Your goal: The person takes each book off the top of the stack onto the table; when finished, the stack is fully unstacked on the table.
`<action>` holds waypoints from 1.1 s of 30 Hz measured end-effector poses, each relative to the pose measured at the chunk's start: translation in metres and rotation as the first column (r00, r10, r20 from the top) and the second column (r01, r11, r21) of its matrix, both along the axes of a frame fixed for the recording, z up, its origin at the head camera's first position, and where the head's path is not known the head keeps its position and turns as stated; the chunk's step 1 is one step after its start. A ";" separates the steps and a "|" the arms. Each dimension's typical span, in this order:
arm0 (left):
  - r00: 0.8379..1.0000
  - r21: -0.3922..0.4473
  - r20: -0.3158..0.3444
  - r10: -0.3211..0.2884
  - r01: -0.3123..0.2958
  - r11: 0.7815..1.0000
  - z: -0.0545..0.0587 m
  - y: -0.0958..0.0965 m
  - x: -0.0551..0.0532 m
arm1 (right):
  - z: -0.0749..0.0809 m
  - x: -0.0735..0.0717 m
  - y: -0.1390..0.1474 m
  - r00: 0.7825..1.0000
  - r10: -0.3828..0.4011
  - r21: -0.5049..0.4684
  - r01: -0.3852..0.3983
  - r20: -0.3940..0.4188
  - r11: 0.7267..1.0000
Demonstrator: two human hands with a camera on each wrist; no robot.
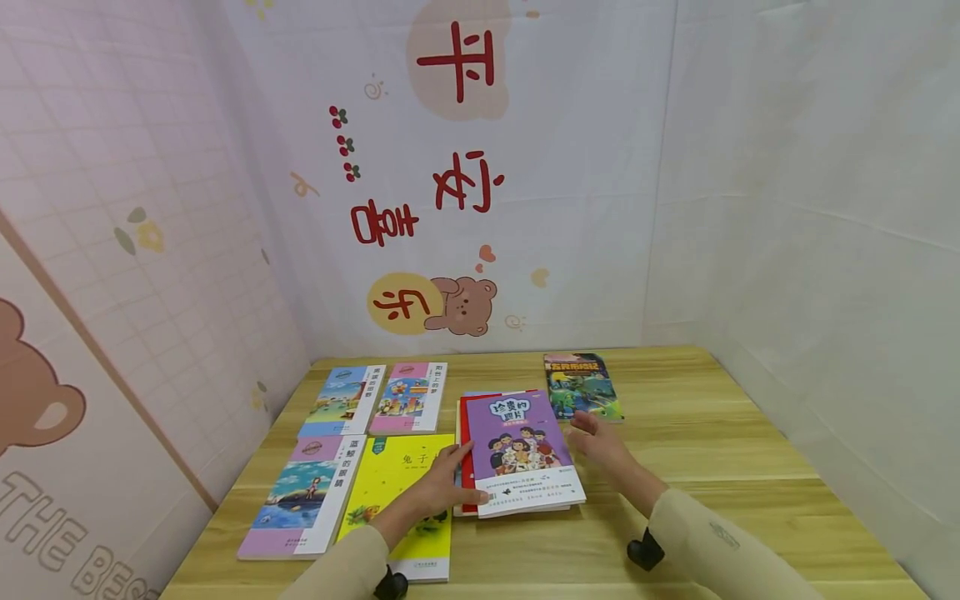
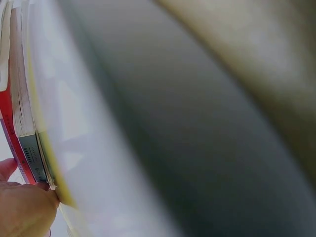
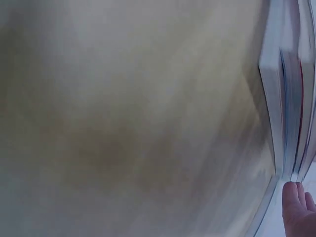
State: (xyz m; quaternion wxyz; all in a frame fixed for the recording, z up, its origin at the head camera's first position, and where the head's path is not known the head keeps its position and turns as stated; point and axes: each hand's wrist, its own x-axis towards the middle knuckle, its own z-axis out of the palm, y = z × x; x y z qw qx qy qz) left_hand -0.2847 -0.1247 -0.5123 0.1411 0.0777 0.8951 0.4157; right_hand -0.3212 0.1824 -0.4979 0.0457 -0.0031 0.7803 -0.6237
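Cream sleeves (image 1: 727, 542) nearest, and there's the left hand (image 1: 431, 490) touching the purple-covered book (image 1: 521, 450) atop the stack (image 1: 466, 425) on the wooden table (image 1: 720, 475); can't tell whether it's gripping. Right hand (image 1: 606, 446), fingers loose, just beside; farther, the green-covered book (image 1: 588, 385); behind, the bear-printed backdrop (image 1: 585, 208).

Purple paperback (image 1: 534, 487) is reading 珍贵的照片; yellow paperback (image 1: 382, 467), 兔子; lower-left paperback (image 1: 296, 504), 蓝鲸的眼睛; back curtain (image 1: 573, 208), 平安喜乐; left curtain (image 1: 165, 317), THE BEST.

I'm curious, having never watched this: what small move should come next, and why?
Probably a gentle inward press by the right hand: it is beside the book pile, whose left side the left hand touches, and the purple book lies askew over the red book, leaving uneven edges.
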 end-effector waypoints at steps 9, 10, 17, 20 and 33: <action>1.000 0.007 0.010 -0.001 0.001 1.000 -0.001 -0.001 -0.001 | -0.009 0.020 -0.003 1.000 -0.023 0.058 0.023 0.010 0.998; 1.000 0.007 0.009 0.000 0.000 1.000 -0.001 -0.001 -0.001 | -0.010 0.022 -0.003 1.000 -0.023 0.066 0.022 0.007 0.998; 1.000 -0.005 0.010 0.005 -0.005 1.000 -0.001 -0.002 -0.002 | -0.015 0.033 -0.001 0.999 -0.036 0.050 0.034 0.037 0.998; 1.000 -0.006 0.007 0.001 -0.001 1.000 -0.001 -0.002 -0.002 | -0.017 0.037 0.000 0.998 -0.036 0.043 0.033 0.058 0.999; 1.000 -0.008 0.011 0.004 -0.004 1.000 -0.002 -0.002 -0.002 | -0.016 0.051 -0.002 0.996 -0.029 0.045 0.025 0.086 0.999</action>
